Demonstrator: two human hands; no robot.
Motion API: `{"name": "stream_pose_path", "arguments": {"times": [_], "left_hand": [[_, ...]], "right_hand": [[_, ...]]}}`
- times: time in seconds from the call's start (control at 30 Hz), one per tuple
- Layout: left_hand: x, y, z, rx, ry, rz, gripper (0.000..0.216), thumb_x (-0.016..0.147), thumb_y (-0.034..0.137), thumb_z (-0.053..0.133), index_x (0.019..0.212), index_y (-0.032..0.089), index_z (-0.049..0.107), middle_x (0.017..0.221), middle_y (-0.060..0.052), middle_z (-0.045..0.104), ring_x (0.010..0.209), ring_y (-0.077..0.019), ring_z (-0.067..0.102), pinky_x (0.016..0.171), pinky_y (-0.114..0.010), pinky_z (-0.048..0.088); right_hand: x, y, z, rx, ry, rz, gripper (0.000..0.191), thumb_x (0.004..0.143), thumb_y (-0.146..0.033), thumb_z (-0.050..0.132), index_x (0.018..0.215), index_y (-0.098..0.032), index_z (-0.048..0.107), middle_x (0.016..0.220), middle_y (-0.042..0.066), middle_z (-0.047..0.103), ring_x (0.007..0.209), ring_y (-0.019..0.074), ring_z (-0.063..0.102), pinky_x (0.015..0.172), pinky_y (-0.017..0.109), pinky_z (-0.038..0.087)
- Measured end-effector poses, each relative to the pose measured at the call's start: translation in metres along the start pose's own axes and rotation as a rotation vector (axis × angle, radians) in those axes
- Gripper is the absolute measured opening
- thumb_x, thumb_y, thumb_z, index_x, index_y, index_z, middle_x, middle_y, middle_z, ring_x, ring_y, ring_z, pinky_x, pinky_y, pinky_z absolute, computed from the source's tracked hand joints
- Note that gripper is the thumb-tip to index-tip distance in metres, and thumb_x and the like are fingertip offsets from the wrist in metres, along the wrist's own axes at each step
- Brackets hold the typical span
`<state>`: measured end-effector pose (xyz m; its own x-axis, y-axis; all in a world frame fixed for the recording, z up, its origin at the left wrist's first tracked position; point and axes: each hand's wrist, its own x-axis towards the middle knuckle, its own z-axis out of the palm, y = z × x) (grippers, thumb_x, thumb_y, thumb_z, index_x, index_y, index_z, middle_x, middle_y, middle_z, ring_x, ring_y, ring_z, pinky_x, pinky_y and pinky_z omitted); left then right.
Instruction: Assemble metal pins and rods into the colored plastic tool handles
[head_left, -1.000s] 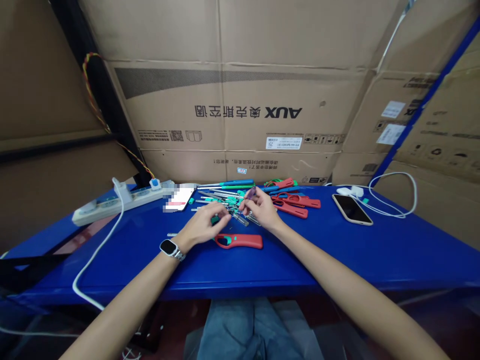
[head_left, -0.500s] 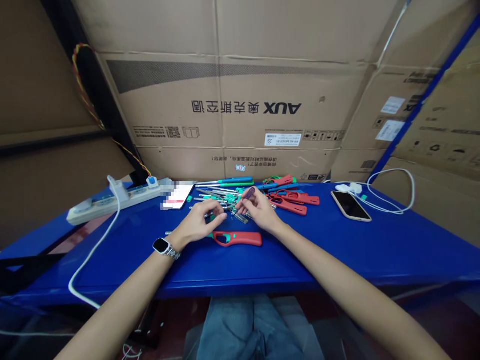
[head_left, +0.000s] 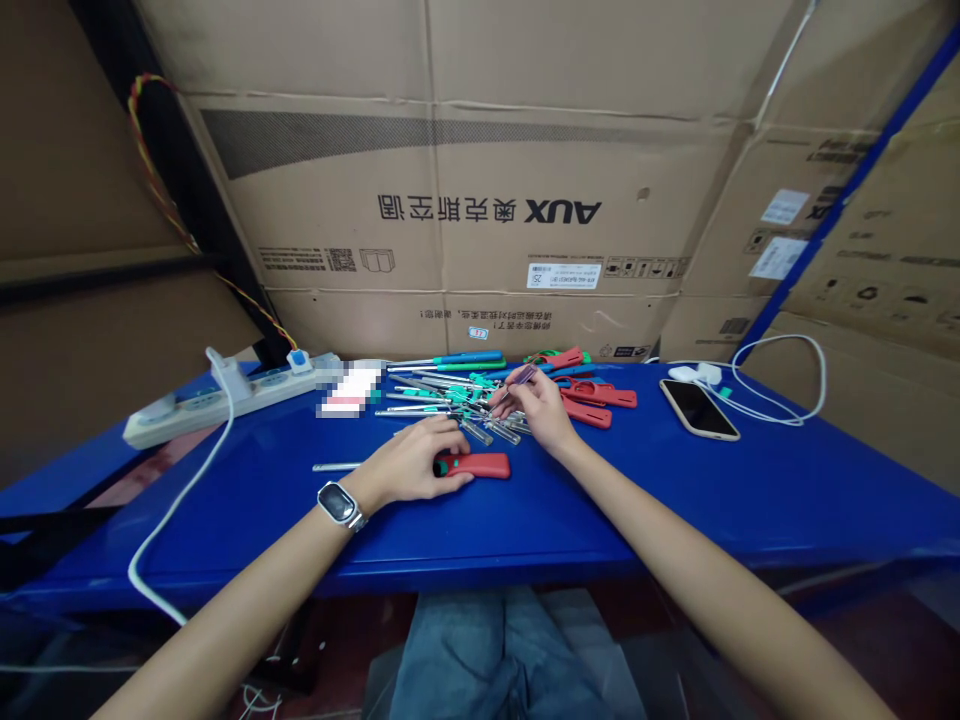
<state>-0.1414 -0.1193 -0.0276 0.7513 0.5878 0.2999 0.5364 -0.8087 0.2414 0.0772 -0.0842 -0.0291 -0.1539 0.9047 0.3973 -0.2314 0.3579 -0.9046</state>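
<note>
A red and green long-nosed lighter [head_left: 484, 465] lies across the near part of the blue table, its metal tube [head_left: 334, 467] pointing left. Over its trigger part, my left hand [head_left: 420, 462] closes with fingers and thumb around the body, hiding the middle. My right hand [head_left: 541, 405] is closed on a screwdriver with a purple handle [head_left: 526, 374], held over the pile; its tip is hard to make out. Beneath and beside that hand lie loose metal lighter tubes with green parts [head_left: 431, 393] and clear screwdriver-like handles [head_left: 476, 432]. Red lighter shells [head_left: 589, 413] lie to the right.
Blue and green lighters [head_left: 469, 358] lie at the back against the cardboard [head_left: 480, 150]. A power strip [head_left: 225, 398] with a white cable stands at the left. On the right are a phone [head_left: 699, 408] and a charger cable [head_left: 787, 415].
My left hand has come down onto the red lighter, which has shifted slightly left. My right hand, still holding the screwdriver, has moved a little to the right.
</note>
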Motion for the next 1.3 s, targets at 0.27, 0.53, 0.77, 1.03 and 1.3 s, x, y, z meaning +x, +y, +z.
{"name": "stream_pose_path", "arguments": {"times": [0.27,0.53,0.77,1.03,1.3], "left_hand": [[-0.003,-0.006,-0.007,0.083,0.015,-0.060,0.025,0.084,0.041,0.065,0.093,0.018,0.063,0.090,-0.005,0.060,0.086,-0.0230,0.056,0.078,-0.035,0.045],[-0.003,0.000,-0.010,0.026,0.007,0.024,0.023,0.098,0.030,0.046,0.096,0.019,0.066,0.084,-0.005,0.061,0.082,-0.0205,0.056,0.075,-0.032,0.043],[-0.002,-0.005,-0.007,0.100,0.000,-0.003,0.032,0.097,0.022,0.040,0.076,0.017,0.062,0.076,-0.005,0.059,0.073,-0.0191,0.054,0.071,-0.032,0.043],[0.000,-0.006,-0.002,-0.043,0.168,-0.075,0.022,0.096,0.034,0.050,0.091,0.019,0.065,0.087,-0.005,0.064,0.087,-0.0206,0.058,0.080,-0.035,0.047],[0.007,-0.009,0.006,-0.215,0.283,-0.112,0.018,0.090,0.036,0.064,0.085,0.019,0.067,0.082,-0.002,0.070,0.079,-0.0173,0.062,0.076,-0.031,0.048]], "right_hand": [[-0.001,0.001,0.005,0.055,0.002,0.022,0.022,0.074,-0.029,0.062,0.085,-0.023,0.044,0.064,-0.003,0.071,0.051,0.0142,0.067,0.051,0.025,0.051],[0.000,-0.005,0.001,0.089,0.028,0.032,0.023,0.072,-0.028,0.060,0.085,-0.024,0.042,0.061,-0.005,0.069,0.048,0.0148,0.065,0.050,0.025,0.051],[-0.001,-0.006,0.002,0.101,0.040,0.034,0.023,0.070,-0.028,0.059,0.085,-0.023,0.042,0.061,-0.004,0.070,0.048,0.0149,0.065,0.050,0.026,0.051],[-0.003,-0.006,0.004,0.099,0.018,0.038,0.022,0.071,-0.028,0.059,0.085,-0.023,0.043,0.063,-0.003,0.070,0.050,0.0154,0.065,0.051,0.026,0.051],[-0.007,-0.006,0.012,0.104,-0.021,0.017,0.021,0.074,-0.030,0.060,0.086,-0.023,0.045,0.065,-0.003,0.071,0.051,0.0150,0.066,0.053,0.026,0.051]]}}
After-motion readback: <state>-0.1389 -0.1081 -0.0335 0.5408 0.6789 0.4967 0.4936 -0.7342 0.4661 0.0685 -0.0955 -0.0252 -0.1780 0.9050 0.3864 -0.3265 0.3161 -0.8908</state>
